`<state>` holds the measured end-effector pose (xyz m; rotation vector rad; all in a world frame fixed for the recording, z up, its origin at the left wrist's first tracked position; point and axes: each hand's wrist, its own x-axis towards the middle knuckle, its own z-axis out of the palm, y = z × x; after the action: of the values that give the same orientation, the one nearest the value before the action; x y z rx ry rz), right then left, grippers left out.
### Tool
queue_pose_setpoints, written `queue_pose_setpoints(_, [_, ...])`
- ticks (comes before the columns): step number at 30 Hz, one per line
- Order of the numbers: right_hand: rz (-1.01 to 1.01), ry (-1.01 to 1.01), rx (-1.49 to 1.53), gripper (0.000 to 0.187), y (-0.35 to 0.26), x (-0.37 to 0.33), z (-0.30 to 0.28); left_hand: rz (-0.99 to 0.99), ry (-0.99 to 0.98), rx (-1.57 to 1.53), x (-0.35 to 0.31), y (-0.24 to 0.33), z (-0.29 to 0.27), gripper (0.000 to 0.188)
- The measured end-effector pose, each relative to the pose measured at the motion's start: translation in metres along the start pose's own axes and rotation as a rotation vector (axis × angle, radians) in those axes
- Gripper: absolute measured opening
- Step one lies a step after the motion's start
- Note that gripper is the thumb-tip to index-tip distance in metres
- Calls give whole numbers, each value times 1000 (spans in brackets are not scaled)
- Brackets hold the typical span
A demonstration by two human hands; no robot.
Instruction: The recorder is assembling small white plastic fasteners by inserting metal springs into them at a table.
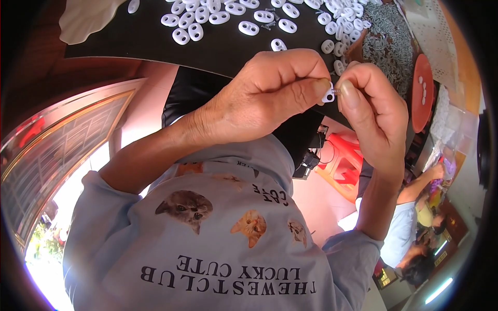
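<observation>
My left hand (264, 98) pinches a small white two-hole cord lock (329, 97) between thumb and forefinger above the table's near edge. Facing it, my right hand (374, 111) has thumb and forefinger closed on a tiny metal spring (336, 91), whose visible end points at the cord lock. How far the spring reaches into the piece is hidden by the fingers. Beyond my hands, many similar white cord locks (248, 28) lie scattered on the black tabletop (140, 39), with a few loose springs (264, 16) among them.
A large heap of metal springs (386, 52) lies at the far right, beside a red dish (421, 111) with small white pieces in it. A cream-coloured sheet-like thing (85, 20) rests at the far left. A red stool (340, 166) stands below. Other people (404, 228) are at right.
</observation>
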<state>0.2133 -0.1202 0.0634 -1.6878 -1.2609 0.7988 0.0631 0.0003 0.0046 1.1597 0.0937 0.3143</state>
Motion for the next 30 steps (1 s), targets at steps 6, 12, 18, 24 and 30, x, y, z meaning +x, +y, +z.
queue_pose_setpoints(6, [-115,12,-108,7,4,2,5,-22,25,-1,0,-1,2,18])
queue_pose_setpoints(12, [-91,30,-175,7,-2,1,9,-9,17,50,1,-4,0,20])
queue_pose_setpoints(18, [129,61,-5,5,-12,8,-3,45,63,46,-5,-4,1,18])
queue_pose_setpoints(24, [-274,-27,-522,10,13,60,5,140,80,125,-14,0,-8,18])
queue_pose_setpoints(30, [-328,-149,-828,17,12,75,14,188,114,161,-14,-4,-16,17])
